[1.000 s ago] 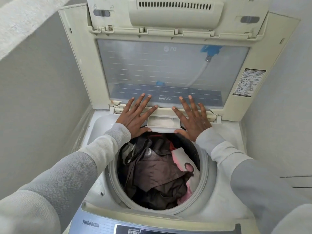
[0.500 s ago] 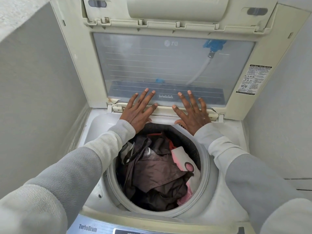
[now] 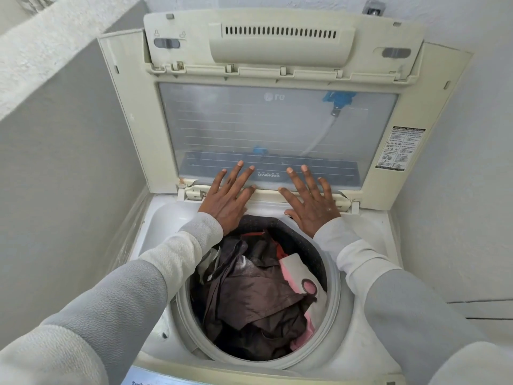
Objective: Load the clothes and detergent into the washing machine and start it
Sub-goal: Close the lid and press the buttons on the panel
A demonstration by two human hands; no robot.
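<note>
The washing machine (image 3: 361, 354) fills the head view, a single top-loader standing between two pale walls, its lid (image 3: 277, 112) raised and folded back on itself. One round drum (image 3: 334, 279) lies open below, and in it sits one heap of clothes (image 3: 249, 298): mostly dark brown cloth, with some pink and white fabric on the right side and a bit of red at the back. Individual garments cannot be counted.

Two hands are in view. The left hand (image 3: 226, 200) and the right hand (image 3: 312, 202) both lie flat with fingers straight and spread, set on the back edge of the machine's top, just behind the drum. Their fingertips reach up onto the lower strip of the lid's clear panel. Neither holds anything. Both arms wear grey sleeves with paler ribbed cuffs.

Writing shows in several places. The panel carries an "LG" logo, seen reversed, near its top, and the word "DIAMOND", upside down, between the two hands. One printed instruction sticker (image 3: 399, 148) sits on the lid's right frame, its text too small to read. One row of vent slots (image 3: 280, 32) crosses the folded upper part of the lid.
</note>
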